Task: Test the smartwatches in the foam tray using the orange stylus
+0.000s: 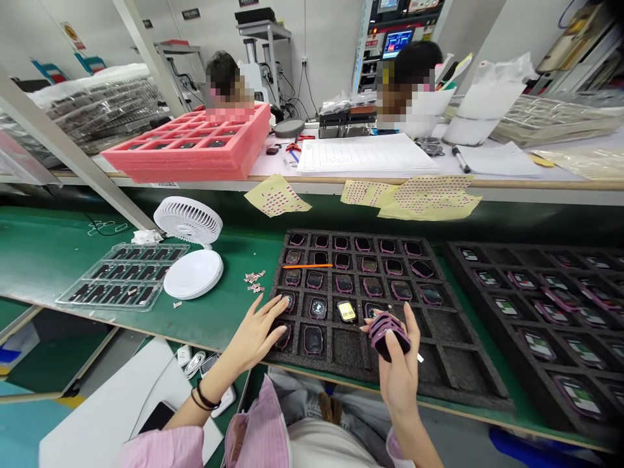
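A stack of purple watches [383, 348] is gripped by the right hand [400, 370] above the foam tray [348, 344]; another watch [291, 303], in the tray's left column, is touched by the left hand [251, 338], fingers loosely spread.

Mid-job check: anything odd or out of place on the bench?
Two things. An orange stick lies across compartments at the upper left of the middle foam tray, rather than inside one. Small pieces lie strewn on the green work surface to its left; whether they spilled is unclear.
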The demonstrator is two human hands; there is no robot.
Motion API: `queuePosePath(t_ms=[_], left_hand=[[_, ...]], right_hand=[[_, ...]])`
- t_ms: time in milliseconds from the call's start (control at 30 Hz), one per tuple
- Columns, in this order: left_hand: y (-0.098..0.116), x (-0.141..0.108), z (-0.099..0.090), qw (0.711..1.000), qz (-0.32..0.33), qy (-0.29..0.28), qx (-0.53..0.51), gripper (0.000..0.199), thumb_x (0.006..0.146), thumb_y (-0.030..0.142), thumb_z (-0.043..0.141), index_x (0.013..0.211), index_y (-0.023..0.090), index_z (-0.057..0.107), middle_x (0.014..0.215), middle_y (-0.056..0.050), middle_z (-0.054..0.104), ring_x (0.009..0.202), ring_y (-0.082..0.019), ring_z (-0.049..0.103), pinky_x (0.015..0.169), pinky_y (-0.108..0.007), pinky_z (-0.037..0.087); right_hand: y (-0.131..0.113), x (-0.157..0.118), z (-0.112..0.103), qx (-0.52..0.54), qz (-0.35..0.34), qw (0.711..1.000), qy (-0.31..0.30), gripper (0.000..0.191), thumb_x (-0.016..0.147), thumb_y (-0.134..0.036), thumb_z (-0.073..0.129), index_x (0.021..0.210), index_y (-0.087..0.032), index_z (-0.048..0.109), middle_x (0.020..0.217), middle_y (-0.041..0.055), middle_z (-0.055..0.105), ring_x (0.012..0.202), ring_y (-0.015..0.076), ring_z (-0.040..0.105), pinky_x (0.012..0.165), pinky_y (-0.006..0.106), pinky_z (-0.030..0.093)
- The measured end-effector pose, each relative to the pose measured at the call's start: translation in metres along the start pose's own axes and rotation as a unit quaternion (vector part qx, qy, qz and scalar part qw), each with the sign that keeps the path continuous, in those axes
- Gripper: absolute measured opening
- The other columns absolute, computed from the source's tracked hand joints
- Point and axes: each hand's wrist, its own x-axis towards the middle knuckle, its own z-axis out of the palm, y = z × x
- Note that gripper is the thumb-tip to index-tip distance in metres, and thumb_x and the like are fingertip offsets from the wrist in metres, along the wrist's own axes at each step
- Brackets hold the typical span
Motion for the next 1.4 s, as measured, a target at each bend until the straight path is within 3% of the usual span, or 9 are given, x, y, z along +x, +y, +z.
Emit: queuePosePath(t_ms=[167,433,567,700,900,1067,1267,1400], left_hand=[[0.009,0.004,-0.011,0.995,-0.053,0.084,-0.018,0.045,0.1,0.031,0.026,0.14,0.018,0.039,0.144,-0.01,0.047,0.136,-0.019,0.039,0.117,-0.043,0.023],[0.037,0.05,0.01,0.997,0.02,-0.021,0.065,0.05,0.098,0.045,0.033,0.142,0.024,0.041,0.156,-0.009,0.026,0.145,-0.028,0.019,0.116,-0.054,0.018],[0.034,0.045,0.015,0.993,0.048,-0.021,0.103,0.049,0.097,0.047,0.036,0.14,0.025,0.044,0.154,-0.008,0.03,0.144,-0.029,0.022,0.115,-0.056,0.018],[0.032,0.031,0.007,0.989,0.085,-0.022,0.118,0.045,0.097,0.045,0.037,0.136,0.027,0.049,0.152,-0.005,0.035,0.142,-0.026,0.027,0.117,-0.052,0.019],[0.041,0.044,0.011,0.992,0.032,0.001,0.121,0.05,0.097,0.048,0.035,0.139,0.023,0.045,0.151,-0.01,0.037,0.141,-0.026,0.031,0.115,-0.052,0.024],[0.044,0.054,0.025,0.99,0.041,0.002,0.134,0.051,0.096,0.049,0.036,0.14,0.023,0.044,0.152,-0.011,0.035,0.142,-0.028,0.028,0.115,-0.053,0.023],[0.041,0.031,0.013,0.991,0.058,-0.015,0.116,0.044,0.097,0.044,0.037,0.135,0.026,0.05,0.147,-0.007,0.043,0.14,-0.025,0.033,0.116,-0.051,0.023],[0.055,0.043,0.011,0.993,0.042,0.009,0.109,0.046,0.098,0.044,0.036,0.135,0.021,0.049,0.145,-0.01,0.046,0.137,-0.025,0.037,0.114,-0.051,0.026]], right_hand=[[-0.004,0.001,-0.003,-0.001,-0.002,1.0,0.015,0.062,0.084,-0.041,0.063,0.141,-0.038,0.038,0.112,0.0025,0.058,0.086,0.018,0.063,0.093,0.044,0.045],[-0.011,-0.004,-0.009,0.001,0.001,1.0,0.02,0.063,0.084,-0.042,0.063,0.141,-0.037,0.037,0.113,0.0036,0.057,0.086,0.0182,0.063,0.09,0.043,0.046],[-0.01,-0.003,-0.013,0.004,0.003,1.0,0.021,0.064,0.084,-0.042,0.063,0.142,-0.036,0.036,0.115,0.004,0.057,0.086,0.0185,0.063,0.088,0.043,0.047],[-0.008,-0.001,-0.016,0.008,0.01,1.0,0.024,0.064,0.083,-0.043,0.063,0.141,-0.036,0.037,0.114,0.004,0.057,0.085,0.0186,0.062,0.089,0.044,0.047],[-0.009,-0.002,-0.016,0.013,0.023,0.999,0.018,0.065,0.081,-0.045,0.064,0.141,-0.036,0.038,0.111,0.003,0.059,0.085,0.0182,0.062,0.091,0.045,0.046],[-0.012,-0.004,-0.019,0.017,0.014,0.999,0.025,0.065,0.082,-0.044,0.064,0.141,-0.036,0.037,0.112,0.0036,0.058,0.084,0.018,0.062,0.089,0.044,0.047],[-0.01,0.0,-0.022,0.023,0.01,0.999,0.031,0.065,0.082,-0.044,0.063,0.141,-0.035,0.037,0.111,0.0037,0.058,0.083,0.0175,0.062,0.088,0.043,0.047],[-0.009,0.0,-0.021,0.026,0.014,0.999,0.028,0.065,0.082,-0.044,0.062,0.141,-0.034,0.037,0.111,0.0036,0.058,0.086,0.0182,0.063,0.089,0.043,0.047]])
